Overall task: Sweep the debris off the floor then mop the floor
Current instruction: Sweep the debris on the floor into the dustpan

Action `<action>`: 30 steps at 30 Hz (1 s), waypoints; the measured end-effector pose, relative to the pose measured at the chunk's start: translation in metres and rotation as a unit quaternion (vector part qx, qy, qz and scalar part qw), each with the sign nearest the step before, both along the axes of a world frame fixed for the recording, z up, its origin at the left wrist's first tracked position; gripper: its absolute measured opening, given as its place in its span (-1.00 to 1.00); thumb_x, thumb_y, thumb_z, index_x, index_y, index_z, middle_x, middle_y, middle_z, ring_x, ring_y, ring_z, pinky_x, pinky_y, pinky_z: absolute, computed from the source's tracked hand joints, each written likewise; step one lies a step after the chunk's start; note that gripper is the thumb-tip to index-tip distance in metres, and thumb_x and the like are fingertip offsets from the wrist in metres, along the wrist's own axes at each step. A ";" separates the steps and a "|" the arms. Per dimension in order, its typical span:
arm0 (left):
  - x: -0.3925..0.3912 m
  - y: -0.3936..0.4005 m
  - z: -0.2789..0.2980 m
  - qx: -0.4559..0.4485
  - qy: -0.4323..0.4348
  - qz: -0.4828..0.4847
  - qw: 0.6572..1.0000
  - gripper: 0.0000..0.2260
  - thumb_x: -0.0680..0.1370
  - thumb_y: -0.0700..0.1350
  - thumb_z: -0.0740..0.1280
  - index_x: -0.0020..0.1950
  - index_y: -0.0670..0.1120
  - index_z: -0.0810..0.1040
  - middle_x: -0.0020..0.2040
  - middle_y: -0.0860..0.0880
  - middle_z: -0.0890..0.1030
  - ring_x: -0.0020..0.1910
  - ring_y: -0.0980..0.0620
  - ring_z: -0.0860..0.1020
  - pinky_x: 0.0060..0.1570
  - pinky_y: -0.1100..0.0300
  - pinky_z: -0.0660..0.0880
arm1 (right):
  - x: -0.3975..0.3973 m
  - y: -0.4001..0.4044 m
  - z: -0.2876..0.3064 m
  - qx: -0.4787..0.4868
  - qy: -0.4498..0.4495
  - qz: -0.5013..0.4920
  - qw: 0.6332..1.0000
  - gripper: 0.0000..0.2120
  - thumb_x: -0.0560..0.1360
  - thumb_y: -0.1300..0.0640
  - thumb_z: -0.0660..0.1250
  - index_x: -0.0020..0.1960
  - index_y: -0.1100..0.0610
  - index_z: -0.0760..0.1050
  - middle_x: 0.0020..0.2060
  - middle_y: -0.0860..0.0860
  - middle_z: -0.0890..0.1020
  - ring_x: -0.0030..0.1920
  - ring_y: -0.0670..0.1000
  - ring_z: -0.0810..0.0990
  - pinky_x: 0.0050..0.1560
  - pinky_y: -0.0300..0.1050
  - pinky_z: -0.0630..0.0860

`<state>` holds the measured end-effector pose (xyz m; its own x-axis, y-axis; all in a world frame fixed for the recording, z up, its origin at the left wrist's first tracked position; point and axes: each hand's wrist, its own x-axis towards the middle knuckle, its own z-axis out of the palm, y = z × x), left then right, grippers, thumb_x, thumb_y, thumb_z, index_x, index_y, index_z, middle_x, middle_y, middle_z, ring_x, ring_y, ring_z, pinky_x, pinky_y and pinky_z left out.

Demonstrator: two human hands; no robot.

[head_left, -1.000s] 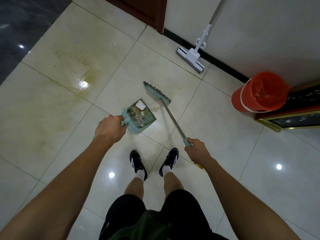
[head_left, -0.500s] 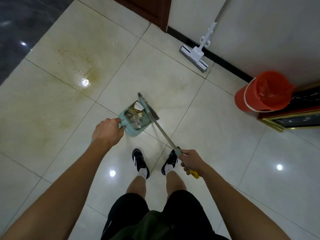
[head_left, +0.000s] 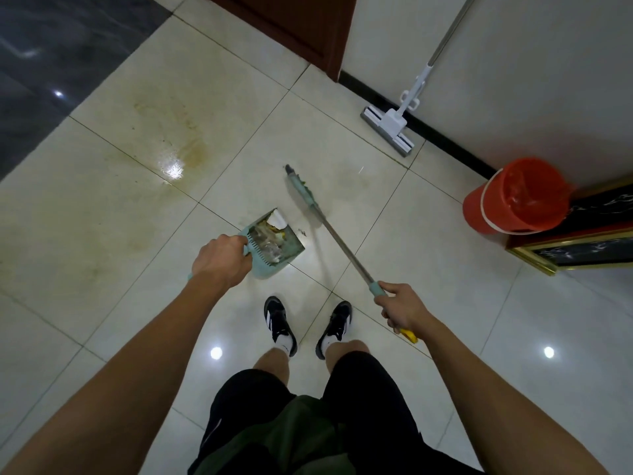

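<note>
Teal dustpan (head_left: 274,250), light plastic, loaded, gripped at its handle by the left hand (head_left: 221,260); right hand (head_left: 402,308) clenches the stiff broom (head_left: 329,228), head at twelve o'clock.

Orange bucket (head_left: 517,197), brown door (head_left: 291,22), framed panel (head_left: 582,248)

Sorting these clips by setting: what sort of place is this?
Probably an indoor hallway or entry: glossy tiled floor, a wooden door in a white wall, and a mop leaning beside a red bucket.
</note>
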<state>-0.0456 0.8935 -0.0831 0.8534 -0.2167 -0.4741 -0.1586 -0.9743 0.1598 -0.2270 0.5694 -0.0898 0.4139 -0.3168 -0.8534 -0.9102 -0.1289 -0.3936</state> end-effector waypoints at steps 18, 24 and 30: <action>-0.082 0.007 -0.016 0.007 -0.024 0.099 0.995 -0.81 0.56 0.03 0.28 0.05 0.02 0.64 -0.24 -0.08 0.53 -0.28 -0.16 0.50 -0.28 0.11 0.44 | -0.023 0.002 -0.022 0.094 0.041 0.110 0.989 -0.55 0.58 0.16 0.28 0.47 0.08 0.40 -0.38 0.13 0.48 -0.53 -0.02 0.38 -0.51 -0.19 0.37; -0.103 0.028 -0.005 -0.001 -0.015 0.120 0.993 -0.80 0.56 0.03 0.28 0.06 0.03 0.65 -0.21 -0.07 0.58 -0.25 -0.15 0.54 -0.26 0.11 0.47 | -0.034 -0.017 0.012 0.091 0.004 0.087 0.992 -0.57 0.58 0.15 0.28 0.44 0.07 0.45 -0.39 0.13 0.50 -0.53 0.01 0.37 -0.53 -0.19 0.35; -0.123 0.070 0.001 0.005 -0.004 0.157 0.988 -0.82 0.52 0.04 0.31 0.03 0.03 0.65 -0.22 -0.04 0.53 -0.25 -0.15 0.53 -0.23 0.10 0.49 | -0.036 0.020 0.006 -0.002 -0.023 0.160 0.987 -0.53 0.57 0.15 0.28 0.47 0.03 0.40 -0.40 0.09 0.52 -0.56 -0.04 0.38 -0.55 -0.23 0.37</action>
<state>-0.1688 0.9634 -0.0818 0.8816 0.0646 -0.4676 0.1512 -0.9770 0.1501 -0.2633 0.5897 -0.0838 0.5308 -0.1680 -0.8307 -0.8045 -0.4079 -0.4316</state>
